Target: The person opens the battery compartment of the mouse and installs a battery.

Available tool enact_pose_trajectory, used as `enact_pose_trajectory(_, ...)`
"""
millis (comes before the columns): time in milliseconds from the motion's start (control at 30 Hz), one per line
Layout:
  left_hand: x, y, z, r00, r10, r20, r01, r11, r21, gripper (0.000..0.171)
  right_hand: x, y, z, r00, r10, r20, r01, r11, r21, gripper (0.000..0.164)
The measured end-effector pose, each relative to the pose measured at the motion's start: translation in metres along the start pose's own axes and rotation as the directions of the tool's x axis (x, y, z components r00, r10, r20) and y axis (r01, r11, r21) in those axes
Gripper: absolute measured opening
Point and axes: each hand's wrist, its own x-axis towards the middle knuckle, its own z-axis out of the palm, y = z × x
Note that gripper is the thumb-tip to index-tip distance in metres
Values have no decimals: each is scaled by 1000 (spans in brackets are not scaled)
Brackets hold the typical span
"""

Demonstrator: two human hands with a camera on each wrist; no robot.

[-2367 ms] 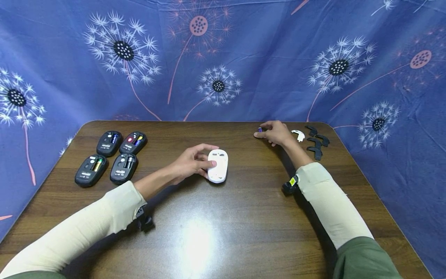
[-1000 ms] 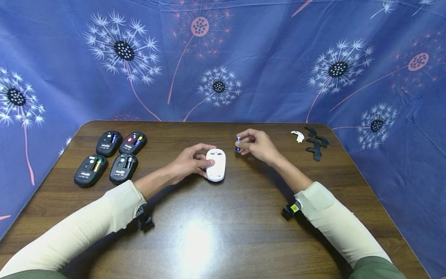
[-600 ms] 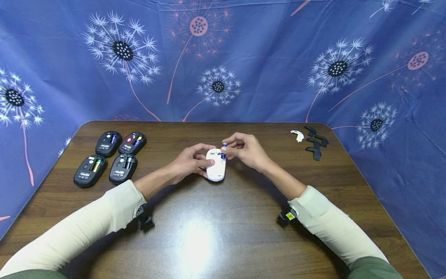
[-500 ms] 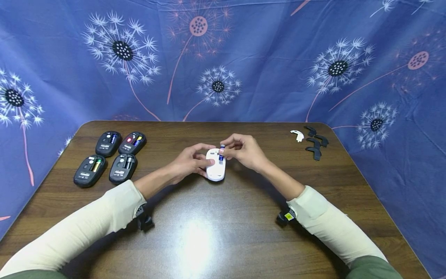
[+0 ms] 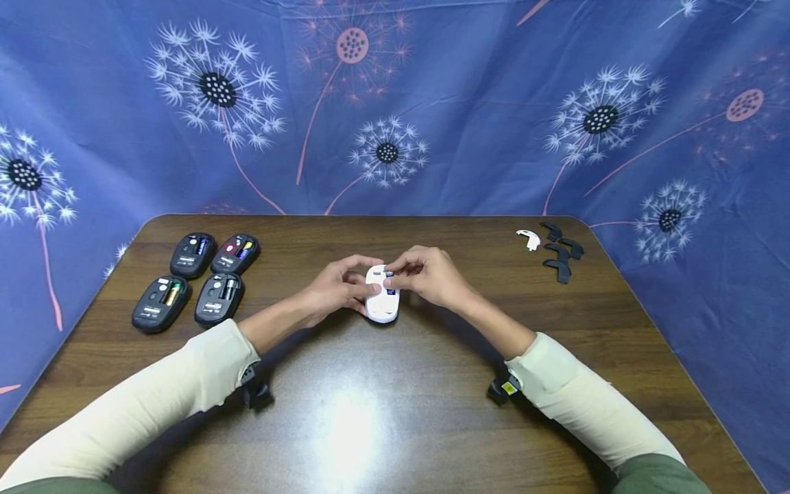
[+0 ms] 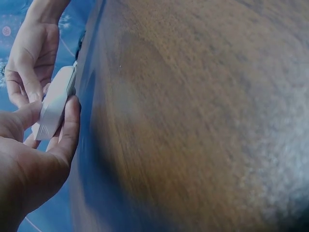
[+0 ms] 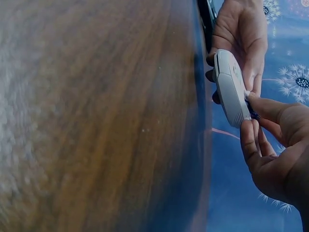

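Note:
Near the middle of the table, my left hand (image 5: 336, 287) grips a white computer mouse (image 5: 382, 310) from its left side, underside up, thumb lying across it. My right hand (image 5: 435, 280) pinches a small blue battery (image 5: 391, 291) at the upper right of that underside. The battery lies at the mouse's open battery compartment, partly hidden by thumb and fingers; whether it is fully seated, I cannot tell. In the right wrist view, a dark blue bit of the battery (image 7: 252, 112) shows under the right thumb. The left wrist view shows the white mouse (image 6: 54, 104) held between left thumb and fingers.
Several black mice (image 5: 157, 305) lie underside up at the left, compartments uncovered, batteries visible in them. At the far right are a white curved cover (image 5: 529, 239) and several black covers (image 5: 558, 254). A blue dandelion-patterned cloth (image 5: 469, 137) hangs behind the brown table (image 5: 432, 425).
My right hand has picked the battery up from the back of the table, carried it left to the white mouse and lowered it onto the underside. The left hand has barely moved.

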Motion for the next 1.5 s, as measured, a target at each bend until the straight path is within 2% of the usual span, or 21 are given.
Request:
enact_pose_trajectory(100,0,1,0,1000,3,-2,-3,1000,3,61,-1,0,2,1000,24,-5,-24,999,28,21)
enact_pose_trajectory(167,-1,1,0,1000,7,-8,-7,1000,2,61,0,0,4,998,57,4,-58,993,103,24)
enact_pose_trajectory(233,-1,2,-1,1000,15,-17,-15,1000,6,61,1,1,5,994,103,33,-108,971,213,29)
enact_pose_trajectory(300,-1,2,-1,999,22,-27,-22,1000,11,59,2,2,6,984,156,86,-176,926,333,35)
enact_pose_trajectory(367,-1,3,-1,999,27,-34,-27,999,17,58,2,2,5,965,214,154,-260,865,429,39)
enact_pose_trajectory(500,-2,3,2,998,34,-45,-33,999,25,57,2,0,3,915,312,256,-403,726,557,40)
enact_pose_trajectory(600,-3,2,4,998,35,-59,-33,999,31,57,3,-1,4,892,348,290,-452,638,623,37)
enact_pose_trajectory(700,-2,1,5,997,39,-70,-36,998,42,57,4,0,6,883,355,307,-467,593,656,33)
enact_pose_trajectory(833,-1,-1,3,996,39,-84,-35,998,51,56,6,1,7,880,349,321,-471,569,673,29)
enact_pose_trajectory(1100,-1,0,0,994,59,-92,-53,996,66,56,10,-1,10,880,351,319,-471,572,671,28)
enact_pose_trajectory(1233,-2,2,1,994,60,-88,-53,995,82,56,9,-3,13,881,382,277,-466,606,645,27)
enact_pose_trajectory(1333,-3,3,1,995,57,-86,-50,995,89,55,9,-5,17,894,388,223,-440,666,602,27)
enact_pose_trajectory(1500,-3,6,-1,997,47,-68,-43,998,51,56,11,-9,22,935,337,108,-347,817,460,24)
